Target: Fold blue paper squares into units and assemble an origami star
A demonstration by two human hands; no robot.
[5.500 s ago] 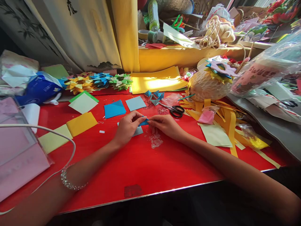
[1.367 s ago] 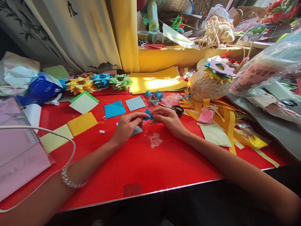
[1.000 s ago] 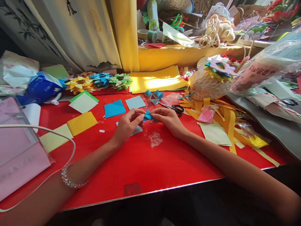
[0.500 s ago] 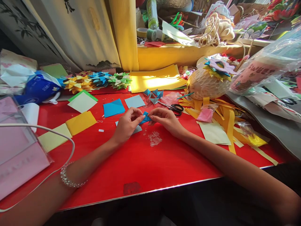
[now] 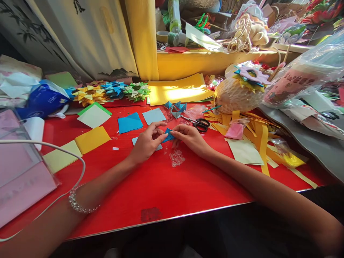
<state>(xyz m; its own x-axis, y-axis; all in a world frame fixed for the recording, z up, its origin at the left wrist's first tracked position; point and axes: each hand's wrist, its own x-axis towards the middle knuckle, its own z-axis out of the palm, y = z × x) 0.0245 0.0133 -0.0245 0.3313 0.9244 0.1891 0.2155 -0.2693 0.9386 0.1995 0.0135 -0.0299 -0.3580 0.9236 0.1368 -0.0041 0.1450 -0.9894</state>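
Observation:
Between my hands is a small folded piece of blue paper (image 5: 168,135), held just above the red table (image 5: 172,190). My left hand (image 5: 146,142) pinches its left side with the thumb and fingers. At its right edge my right hand (image 5: 189,139) grips it between thumb and forefinger. A light blue square sheet (image 5: 134,141) lies partly hidden beneath my left hand. Beyond my hands are a stack of blue square paper (image 5: 130,123), a pale blue square (image 5: 154,116) and folded blue paper pieces (image 5: 176,109). Black-handled scissors (image 5: 201,124) lie past my right hand.
Yellow sheets (image 5: 92,139) and pale green paper (image 5: 245,152) flank my arms. Finished folded paper clusters (image 5: 115,89) line the back. A netted round object (image 5: 238,95) stands back right beside yellow strips (image 5: 264,143). A white cable (image 5: 80,157) crosses my left forearm.
The folded blue paper has turned and shifted slightly right. My left fingers have lifted and loosened a little, with the thumb still at the paper. My right hand has barely moved.

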